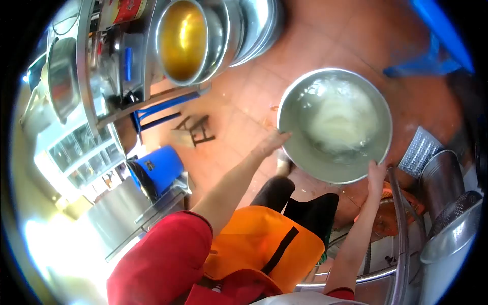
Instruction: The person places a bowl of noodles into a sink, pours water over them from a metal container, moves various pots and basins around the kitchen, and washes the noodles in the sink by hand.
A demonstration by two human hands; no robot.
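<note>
A large round metal basin (284, 109) with cloudy water and a pale mass in it is held out in front of me, above the tiled floor. My left hand (273, 143) grips its rim on the near left side. On the near right side, my right hand (376, 173) is closed on the same rim. What the pale mass under the water is, I cannot make out. The fingers' far parts are hidden behind the basin's wall.
A metal pot of yellow liquid (183, 43) stands at the upper left beside stacked metal bowls (256, 30). A small stool (195, 131) and a blue bin (161, 168) are on the left. A grater (420, 151) and metal strainers lie at right, behind a metal rail (399, 229).
</note>
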